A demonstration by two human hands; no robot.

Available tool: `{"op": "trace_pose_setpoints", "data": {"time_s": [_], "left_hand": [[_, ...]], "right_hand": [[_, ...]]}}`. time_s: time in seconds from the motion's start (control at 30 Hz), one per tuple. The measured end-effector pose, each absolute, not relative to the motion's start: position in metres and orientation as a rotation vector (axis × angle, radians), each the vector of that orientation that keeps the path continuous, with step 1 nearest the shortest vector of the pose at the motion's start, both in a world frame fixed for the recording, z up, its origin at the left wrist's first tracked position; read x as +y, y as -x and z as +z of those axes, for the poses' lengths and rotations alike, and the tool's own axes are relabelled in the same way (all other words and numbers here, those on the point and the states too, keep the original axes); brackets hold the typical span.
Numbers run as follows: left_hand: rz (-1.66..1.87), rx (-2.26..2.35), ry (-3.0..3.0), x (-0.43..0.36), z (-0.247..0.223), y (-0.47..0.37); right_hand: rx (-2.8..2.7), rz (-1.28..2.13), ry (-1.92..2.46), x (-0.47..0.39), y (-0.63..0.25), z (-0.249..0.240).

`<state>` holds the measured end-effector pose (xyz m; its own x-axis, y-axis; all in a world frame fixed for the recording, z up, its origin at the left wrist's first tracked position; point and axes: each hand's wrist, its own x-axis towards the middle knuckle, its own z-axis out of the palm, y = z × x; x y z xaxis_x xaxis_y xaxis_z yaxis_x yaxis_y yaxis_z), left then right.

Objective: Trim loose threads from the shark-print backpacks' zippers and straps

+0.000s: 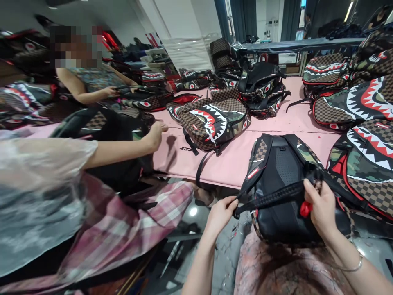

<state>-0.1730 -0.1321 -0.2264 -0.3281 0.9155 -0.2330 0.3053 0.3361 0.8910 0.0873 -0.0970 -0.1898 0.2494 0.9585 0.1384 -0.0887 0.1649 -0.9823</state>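
A backpack with a black padded back and checker-and-camo sides lies face down at the near edge of the pink table, partly on my lap. My left hand pinches the end of its black strap. My right hand grips the same strap farther right, with a small red tool in the fingers.
Several shark-mouth backpacks lie over the table, one in the middle and others at the right. A co-worker in a clear plastic sleeve sits close on my left with a hand on a black bag. Another person works beyond.
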Motion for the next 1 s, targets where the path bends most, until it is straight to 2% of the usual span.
{"op": "trace_pose_setpoints", "data": {"time_s": [0.13, 0.3, 0.4, 0.5, 0.6, 0.8, 1.0], "left_hand": [[1.157, 1.689, -0.881, -0.117, -0.235, 0.176], [1.454, 1.530, -0.644, -0.101, -0.230, 0.158], [1.486, 1.357, -0.532, -0.100, -0.222, 0.140], [1.489, 1.101, -0.327, -0.105, -0.217, 0.125], [1.461, 0.973, -0.224, -0.114, -0.217, 0.119], [1.394, 0.975, -0.299, -0.122, -0.214, 0.121], [1.380, 0.981, -0.323, -0.121, -0.213, 0.119]], "right_hand": [[-0.883, 1.162, 1.100, -0.117, -0.107, -0.197], [-1.696, 1.466, 1.293, -0.151, -0.137, -0.206], [-1.985, 1.274, 1.493, -0.159, -0.155, -0.207], [-1.951, 0.855, 1.680, -0.153, -0.164, -0.199], [-1.985, 0.556, 1.548, -0.135, -0.150, -0.188], [-2.226, 0.475, 0.952, -0.095, -0.082, -0.193], [-2.296, 0.403, 0.787, -0.077, -0.059, -0.201]]}}
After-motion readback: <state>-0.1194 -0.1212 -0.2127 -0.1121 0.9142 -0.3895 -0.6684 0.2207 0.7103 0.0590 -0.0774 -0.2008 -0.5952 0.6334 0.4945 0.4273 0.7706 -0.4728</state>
